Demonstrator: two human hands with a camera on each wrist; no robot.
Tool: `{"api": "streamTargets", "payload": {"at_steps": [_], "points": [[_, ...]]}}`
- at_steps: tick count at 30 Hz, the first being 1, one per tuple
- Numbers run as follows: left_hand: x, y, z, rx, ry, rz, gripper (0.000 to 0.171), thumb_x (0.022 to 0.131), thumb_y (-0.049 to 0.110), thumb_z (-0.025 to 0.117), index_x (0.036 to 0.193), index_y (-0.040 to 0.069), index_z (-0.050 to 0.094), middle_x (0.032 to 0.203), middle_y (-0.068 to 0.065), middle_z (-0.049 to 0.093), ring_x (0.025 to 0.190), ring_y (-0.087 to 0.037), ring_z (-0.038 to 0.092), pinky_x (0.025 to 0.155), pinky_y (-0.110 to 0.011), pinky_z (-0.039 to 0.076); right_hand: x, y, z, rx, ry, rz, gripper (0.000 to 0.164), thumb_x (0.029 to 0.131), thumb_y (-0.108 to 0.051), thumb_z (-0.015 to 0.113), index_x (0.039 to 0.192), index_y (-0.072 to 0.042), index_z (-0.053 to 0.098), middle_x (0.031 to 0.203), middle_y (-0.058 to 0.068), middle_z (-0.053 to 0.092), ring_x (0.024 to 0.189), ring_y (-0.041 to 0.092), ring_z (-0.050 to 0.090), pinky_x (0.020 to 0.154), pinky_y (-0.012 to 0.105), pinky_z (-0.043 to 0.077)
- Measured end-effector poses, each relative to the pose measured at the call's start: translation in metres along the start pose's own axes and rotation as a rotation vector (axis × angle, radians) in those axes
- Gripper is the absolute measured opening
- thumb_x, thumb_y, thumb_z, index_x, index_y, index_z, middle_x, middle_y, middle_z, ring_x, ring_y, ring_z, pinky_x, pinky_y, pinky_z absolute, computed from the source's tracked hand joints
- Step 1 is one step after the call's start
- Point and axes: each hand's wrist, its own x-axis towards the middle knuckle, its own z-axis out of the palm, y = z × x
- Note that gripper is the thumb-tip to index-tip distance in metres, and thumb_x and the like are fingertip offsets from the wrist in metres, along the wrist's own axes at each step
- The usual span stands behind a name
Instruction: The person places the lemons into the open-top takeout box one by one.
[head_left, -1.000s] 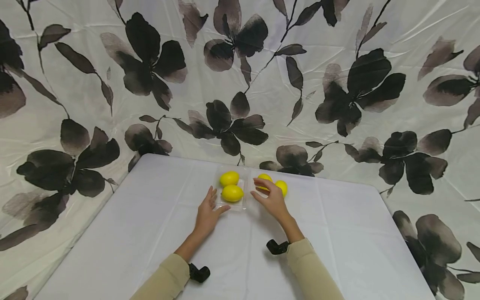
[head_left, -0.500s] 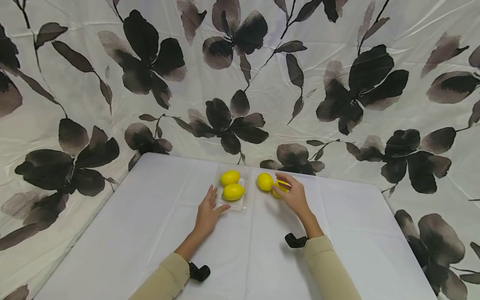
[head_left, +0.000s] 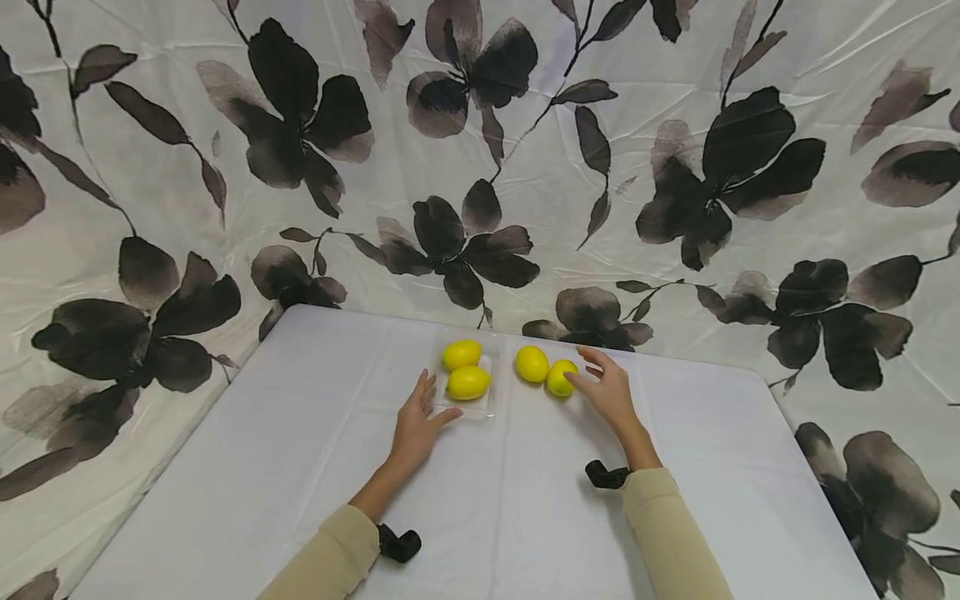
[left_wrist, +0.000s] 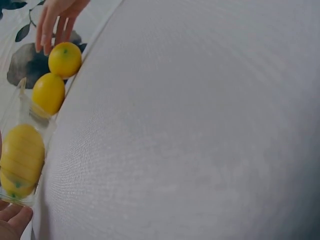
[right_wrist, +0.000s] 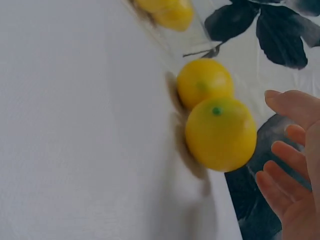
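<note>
Two yellow lemons point(head_left: 468, 383) lie in a clear plastic tray point(head_left: 491, 408) near the table's far edge. My left hand point(head_left: 415, 425) is at the tray's near left corner, its fingers fairly straight along the side and the thumb by the front edge. To the tray's right, two more lemons sit side by side on the cloth, a left one point(head_left: 531, 364) and a right one point(head_left: 561, 378). My right hand point(head_left: 611, 400) hovers beside the right lemon with loosely bent fingers and holds nothing; a gap shows between them in the right wrist view.
A white cloth covers the table point(head_left: 337, 467). Behind it hangs a pale curtain point(head_left: 570, 192) with dark flowers. Each wrist carries a black camera, such as the left wrist's camera point(head_left: 399, 546).
My right hand has moved right, from over the left loose lemon, past the right one, to its right side. The left hand and the tray have stayed in place.
</note>
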Motion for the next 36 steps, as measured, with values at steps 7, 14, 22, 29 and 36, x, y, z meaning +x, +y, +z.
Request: {"api": "streamTargets", "payload": {"at_steps": [7, 14, 22, 29, 36], "points": [[-0.002, 0.001, 0.001, -0.003, -0.008, 0.012, 0.098, 0.082, 0.017, 0.080, 0.156, 0.001, 0.018, 0.157, -0.018, 0.035, 0.142, -0.035, 0.039, 0.111, -0.048, 0.042, -0.005, 0.013, 0.004, -0.003, -0.046, 0.061, 0.058, 0.084, -0.018, 0.080, 0.134, -0.001, 0.058, 0.139, 0.019, 0.057, 0.130, 0.038, 0.053, 0.104, 0.046, 0.050], [-0.004, 0.004, 0.001, 0.003, -0.017, 0.005, 0.099, 0.082, 0.020, 0.080, 0.157, 0.001, 0.018, 0.157, -0.019, 0.034, 0.143, -0.035, 0.038, 0.111, -0.048, 0.042, -0.006, 0.017, 0.009, -0.014, -0.119, 0.115, 0.065, 0.085, -0.024, 0.079, 0.141, -0.003, 0.052, 0.142, 0.020, 0.054, 0.126, 0.039, 0.057, 0.101, 0.045, 0.053], [-0.004, 0.004, 0.002, 0.004, -0.012, 0.018, 0.097, 0.083, 0.017, 0.080, 0.156, 0.000, 0.018, 0.157, -0.019, 0.034, 0.142, -0.036, 0.038, 0.111, -0.049, 0.043, -0.009, 0.014, 0.013, -0.007, -0.080, 0.127, 0.063, 0.084, -0.024, 0.080, 0.139, -0.005, 0.056, 0.138, 0.019, 0.058, 0.119, 0.037, 0.062, 0.098, 0.045, 0.055], [-0.003, 0.003, 0.003, 0.002, -0.018, 0.010, 0.097, 0.083, 0.017, 0.079, 0.157, 0.001, 0.018, 0.158, -0.019, 0.034, 0.143, -0.035, 0.038, 0.111, -0.048, 0.042, -0.012, 0.015, 0.012, 0.016, -0.035, 0.132, 0.063, 0.083, -0.024, 0.081, 0.137, -0.005, 0.057, 0.137, 0.017, 0.059, 0.119, 0.034, 0.062, 0.098, 0.041, 0.055], [-0.001, 0.003, 0.003, 0.024, -0.007, -0.003, 0.098, 0.083, 0.021, 0.080, 0.157, 0.001, 0.018, 0.157, -0.017, 0.035, 0.142, -0.034, 0.039, 0.111, -0.047, 0.043, -0.008, -0.006, 0.012, 0.068, -0.011, 0.057, 0.061, 0.082, -0.020, 0.082, 0.136, -0.003, 0.058, 0.137, 0.017, 0.059, 0.118, 0.035, 0.063, 0.096, 0.042, 0.056]]}}
